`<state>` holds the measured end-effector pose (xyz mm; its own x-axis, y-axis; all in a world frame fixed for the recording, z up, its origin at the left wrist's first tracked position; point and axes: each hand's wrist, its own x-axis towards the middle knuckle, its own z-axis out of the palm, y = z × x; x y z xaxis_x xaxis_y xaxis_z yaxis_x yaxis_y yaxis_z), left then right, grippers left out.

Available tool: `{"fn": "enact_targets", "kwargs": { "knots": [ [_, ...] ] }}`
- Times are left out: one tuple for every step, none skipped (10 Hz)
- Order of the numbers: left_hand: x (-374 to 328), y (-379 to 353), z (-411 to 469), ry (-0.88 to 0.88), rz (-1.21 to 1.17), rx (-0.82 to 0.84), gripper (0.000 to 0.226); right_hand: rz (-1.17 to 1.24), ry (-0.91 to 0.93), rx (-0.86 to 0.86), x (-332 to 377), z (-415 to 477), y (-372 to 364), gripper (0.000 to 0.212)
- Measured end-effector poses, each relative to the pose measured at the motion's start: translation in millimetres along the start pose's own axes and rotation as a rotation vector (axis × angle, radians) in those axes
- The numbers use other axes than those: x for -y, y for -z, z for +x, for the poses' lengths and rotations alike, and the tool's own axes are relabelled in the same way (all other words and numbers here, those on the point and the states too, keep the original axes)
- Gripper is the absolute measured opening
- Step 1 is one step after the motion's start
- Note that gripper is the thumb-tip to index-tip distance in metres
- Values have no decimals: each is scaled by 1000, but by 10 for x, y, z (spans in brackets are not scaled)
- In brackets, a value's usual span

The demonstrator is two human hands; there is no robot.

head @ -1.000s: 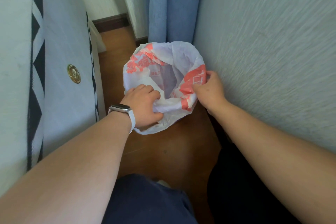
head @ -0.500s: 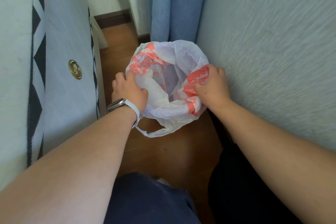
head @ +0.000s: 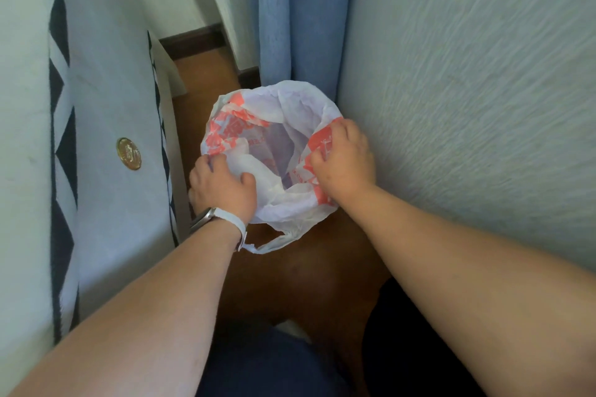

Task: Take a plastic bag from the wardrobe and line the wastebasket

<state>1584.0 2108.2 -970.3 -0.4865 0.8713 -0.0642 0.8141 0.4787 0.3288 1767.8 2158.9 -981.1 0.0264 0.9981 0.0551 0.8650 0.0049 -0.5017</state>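
In the middle of the frame, the left hand (head: pixel 222 187) has slid from the near edge to the left side of the plastic bag (head: pixel 277 151), the right hand (head: pixel 343 159) still pinches the right side, so the bag probably sits over a hidden wastebasket.

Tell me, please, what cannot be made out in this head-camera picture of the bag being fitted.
- Wastebasket: fully hidden in the head view; the plastic bag drapes over it.
- Left hand fingertips: curled down over the bag's edge, out of sight.
- Red print on the bag: crumpled and too blurred to read.
- Bag's bottom: shadowed, depth unclear.
- Right hand palm: turned away, pressed on the bag near the wall.
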Motion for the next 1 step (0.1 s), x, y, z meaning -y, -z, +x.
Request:
{"fn": "enact_targets", "kwargs": {
  "knots": [
    [-255, 135, -60, -136, -22, -3, 53, -57, 101, -7, 181, -97, 156, 43]
  ]
}}
